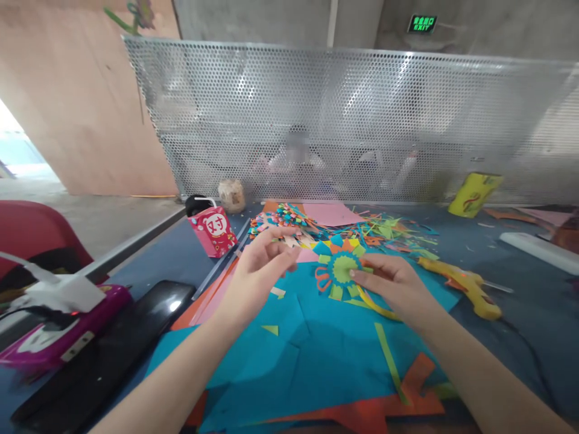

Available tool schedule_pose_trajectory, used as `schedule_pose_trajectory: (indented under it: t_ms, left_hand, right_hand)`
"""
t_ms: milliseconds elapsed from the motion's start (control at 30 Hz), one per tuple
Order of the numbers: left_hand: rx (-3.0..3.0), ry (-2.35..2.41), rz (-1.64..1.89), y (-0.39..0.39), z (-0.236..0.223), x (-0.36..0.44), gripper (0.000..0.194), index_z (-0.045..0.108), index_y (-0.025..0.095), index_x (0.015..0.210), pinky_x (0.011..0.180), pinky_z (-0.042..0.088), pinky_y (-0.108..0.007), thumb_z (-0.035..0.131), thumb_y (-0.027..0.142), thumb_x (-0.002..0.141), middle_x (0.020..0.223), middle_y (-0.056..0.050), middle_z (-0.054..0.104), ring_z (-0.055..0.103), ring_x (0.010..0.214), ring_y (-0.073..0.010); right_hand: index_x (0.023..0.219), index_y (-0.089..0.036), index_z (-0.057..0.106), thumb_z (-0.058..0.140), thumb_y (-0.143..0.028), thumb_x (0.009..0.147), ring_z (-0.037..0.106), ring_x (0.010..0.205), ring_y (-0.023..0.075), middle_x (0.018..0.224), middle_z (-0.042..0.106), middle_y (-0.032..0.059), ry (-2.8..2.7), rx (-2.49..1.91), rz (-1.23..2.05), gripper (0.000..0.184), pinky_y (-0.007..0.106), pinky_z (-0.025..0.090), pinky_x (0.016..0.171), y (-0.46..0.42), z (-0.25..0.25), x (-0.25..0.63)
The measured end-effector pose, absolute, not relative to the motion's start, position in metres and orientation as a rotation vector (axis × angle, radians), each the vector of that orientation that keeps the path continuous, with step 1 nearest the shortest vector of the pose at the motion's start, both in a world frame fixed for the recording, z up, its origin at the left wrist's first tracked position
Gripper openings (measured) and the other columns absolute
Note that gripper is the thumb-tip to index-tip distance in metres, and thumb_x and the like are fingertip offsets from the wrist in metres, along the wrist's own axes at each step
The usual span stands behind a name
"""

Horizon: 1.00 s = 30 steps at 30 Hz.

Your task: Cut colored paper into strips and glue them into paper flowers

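Observation:
In the head view my right hand (398, 283) pinches a paper flower (344, 267) by its right edge. The flower has a green middle, a blue fringed ring and petals of blue, orange and green; orange looped strips stick out at its left. My left hand (262, 265) is raised to the left of the flower, apart from it, with fingers curled loosely and a gap between thumb and forefinger. I see nothing held there. Beneath both hands lie blue paper sheets (253, 374). A yellow curved strip (377, 308) shows below the flower, beside my right hand.
A yellow glue gun (470, 286) lies at the right, its cord running forward. Cut paper scraps (294, 217) pile up behind the hands. On the left are a red drink carton (213, 231), a black phone (149, 313) and a purple power strip (67, 334). A perforated metal screen (316, 120) closes the back.

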<state>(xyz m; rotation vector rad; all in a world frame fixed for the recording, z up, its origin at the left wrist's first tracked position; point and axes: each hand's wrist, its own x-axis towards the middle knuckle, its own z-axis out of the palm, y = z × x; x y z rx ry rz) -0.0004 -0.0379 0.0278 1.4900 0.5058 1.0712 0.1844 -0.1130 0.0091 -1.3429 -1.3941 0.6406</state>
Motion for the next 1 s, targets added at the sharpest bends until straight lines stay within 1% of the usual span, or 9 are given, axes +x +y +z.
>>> schedule_pose_trajectory:
  t_ms: [100,167,233,333,433,600,733,833,1000]
  left_hand:
    - [1.529,0.347,1.007,-0.0362,0.0285,-0.0007,0.038,0.051,0.018,0.112,0.075,0.043,-0.023,0.058,0.018,0.074,0.093,-0.005,0.065,0.058,0.087,-0.0147]
    - [1.544,0.271,0.922,-0.0369,0.0288,-0.0009,0.041,0.049,0.019,0.116,0.082,0.043,-0.027,0.056,0.015,0.076,0.102,-0.007,0.064,0.057,0.097,-0.0175]
    - [1.551,0.231,0.872,-0.038,0.0288,-0.0014,0.043,0.048,0.02,0.118,0.084,0.043,-0.028,0.056,0.014,0.076,0.106,-0.008,0.063,0.056,0.101,-0.0188]
    - [1.572,0.189,0.824,-0.039,0.0287,-0.0024,0.047,0.046,0.022,0.12,0.08,0.046,-0.026,0.058,0.013,0.075,0.106,-0.007,0.064,0.056,0.1,-0.0192]
    - [1.605,0.165,0.809,-0.0391,0.0286,-0.0027,0.052,0.046,0.023,0.121,0.076,0.047,-0.024,0.061,0.011,0.072,0.096,-0.006,0.067,0.059,0.094,-0.0175]
    - [1.629,0.163,0.861,-0.0395,0.0276,-0.0019,0.056,0.047,0.022,0.12,0.076,0.047,-0.024,0.064,0.008,0.068,0.081,-0.003,0.069,0.06,0.092,-0.017]
    - [1.609,0.148,0.858,-0.0402,0.0265,-0.0021,0.058,0.045,0.022,0.122,0.073,0.049,-0.023,0.063,0.008,0.069,0.089,-0.004,0.068,0.061,0.088,-0.0163]
    - [1.619,0.143,0.842,-0.0406,0.0263,-0.0025,0.057,0.046,0.022,0.121,0.072,0.048,-0.021,0.063,0.007,0.069,0.087,-0.004,0.068,0.061,0.086,-0.0151]
    - [1.604,0.162,0.869,-0.0411,0.0267,-0.0022,0.062,0.043,0.023,0.122,0.075,0.047,-0.024,0.064,0.006,0.067,0.092,-0.004,0.067,0.061,0.087,-0.0158]
  right_hand:
    - [0.059,-0.018,0.056,0.067,-0.036,0.062,0.041,0.051,0.0076,0.056,0.045,-0.0036,-1.301,-1.215,0.924,0.021,0.021,0.036,0.048,-0.1126,0.0044,0.1878]
    - [0.058,-0.017,0.057,0.068,-0.036,0.061,0.038,0.049,0.0067,0.055,0.044,-0.0038,-1.301,-1.168,1.023,0.022,0.02,0.033,0.046,-0.1136,0.0029,0.1892]
    - [0.057,-0.017,0.056,0.069,-0.036,0.059,0.036,0.047,0.0063,0.053,0.041,-0.0043,-1.31,-1.122,1.109,0.023,0.02,0.031,0.044,-0.1155,0.0039,0.1893]
    - [0.053,-0.017,0.054,0.071,-0.037,0.056,0.032,0.045,0.0057,0.049,0.037,-0.0056,-1.338,-1.097,1.198,0.027,0.02,0.027,0.042,-0.1185,0.0071,0.188]
    - [0.052,-0.016,0.053,0.071,-0.037,0.057,0.031,0.044,0.0053,0.048,0.037,-0.0059,-1.377,-1.128,1.219,0.028,0.02,0.025,0.041,-0.1196,0.0078,0.1873]
    - [0.055,-0.016,0.057,0.07,-0.033,0.058,0.036,0.047,0.0055,0.052,0.042,-0.0051,-1.383,-1.11,1.239,0.022,0.02,0.027,0.043,-0.1194,0.0066,0.1874]
    - [0.058,-0.016,0.059,0.069,-0.033,0.058,0.04,0.049,0.0069,0.052,0.044,-0.0046,-1.399,-1.132,1.243,0.02,0.021,0.032,0.047,-0.1203,0.0084,0.1871]
    - [0.056,-0.016,0.059,0.069,-0.033,0.059,0.041,0.049,0.0073,0.051,0.045,-0.0045,-1.424,-1.138,1.23,0.02,0.022,0.033,0.048,-0.1207,0.0085,0.1871]
    - [0.061,-0.017,0.062,0.069,-0.036,0.058,0.046,0.048,0.0089,0.052,0.05,-0.0032,-1.419,-1.153,1.188,0.021,0.023,0.038,0.047,-0.1206,0.0069,0.1873]
